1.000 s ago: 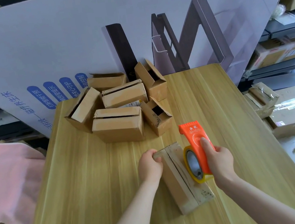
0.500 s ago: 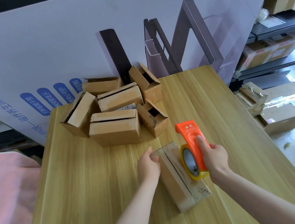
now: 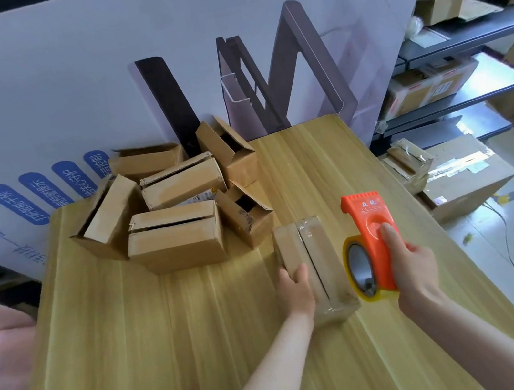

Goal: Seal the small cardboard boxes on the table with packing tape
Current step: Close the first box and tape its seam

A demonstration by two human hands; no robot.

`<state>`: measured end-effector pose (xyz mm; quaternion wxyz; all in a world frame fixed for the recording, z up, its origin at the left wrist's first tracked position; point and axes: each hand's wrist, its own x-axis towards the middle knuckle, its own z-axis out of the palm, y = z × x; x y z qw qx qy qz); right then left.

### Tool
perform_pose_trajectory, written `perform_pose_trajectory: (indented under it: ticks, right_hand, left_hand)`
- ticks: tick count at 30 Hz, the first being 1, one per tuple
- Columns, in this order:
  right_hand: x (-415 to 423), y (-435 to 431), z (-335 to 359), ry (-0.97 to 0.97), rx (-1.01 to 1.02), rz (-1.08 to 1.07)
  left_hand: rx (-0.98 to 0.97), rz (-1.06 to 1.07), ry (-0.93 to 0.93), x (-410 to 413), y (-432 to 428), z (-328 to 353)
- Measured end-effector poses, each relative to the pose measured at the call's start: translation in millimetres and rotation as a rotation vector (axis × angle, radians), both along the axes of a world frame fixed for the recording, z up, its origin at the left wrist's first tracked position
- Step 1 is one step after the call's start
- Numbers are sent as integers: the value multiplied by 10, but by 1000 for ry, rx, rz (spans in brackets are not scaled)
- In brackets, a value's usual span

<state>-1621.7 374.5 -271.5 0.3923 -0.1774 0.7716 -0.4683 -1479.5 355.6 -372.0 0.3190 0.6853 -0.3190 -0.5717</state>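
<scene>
A: Why is the left hand (image 3: 295, 285) pressed to the side of that cardboard box (image 3: 313, 267)?

B: To pin it on the counter (image 3: 169, 328), I'd say. Its fingers curl closed over the box's left edge, so the box can't slide while tape goes on along the centre seam.

A: And the right hand (image 3: 412, 266)?

B: Wrapped shut around the orange tape dispenser (image 3: 371, 243), held just beside the box's right side, roll facing the seam, toothed blade pointing away.

A: Is it taped?

B: Glossy tape shows at both ends; I can't tell more.

A: The others?

B: The pile of open boxes (image 3: 176, 208) sits at the counter's far left, well apart, probably awaiting sealing.
</scene>
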Motion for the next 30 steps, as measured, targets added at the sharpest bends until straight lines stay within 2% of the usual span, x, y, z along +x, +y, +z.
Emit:
perform_pose_trajectory:
  ticks: [5,10,16,23,30]
  right_hand:
    - [-371,-194,52,16,-40,-58]
    - [-623,-526,-5,-23,-42,-18]
    - [-919,-1167,-88,-53,-56,62]
    - [-1242,-2001,-165,-43,-120,151]
    - [-1352,-2429,-407,-78,-119,206]
  left_hand:
    - [-118,72,-169,-252,-51,158]
    - [-137,61,-156,-532,144,-136]
    - [-150,90,-79,-944,-1098,-87]
    - [-140,113,-105,-1076,-2485,27]
    - [-84,191,-73,-1182,-3383,82]
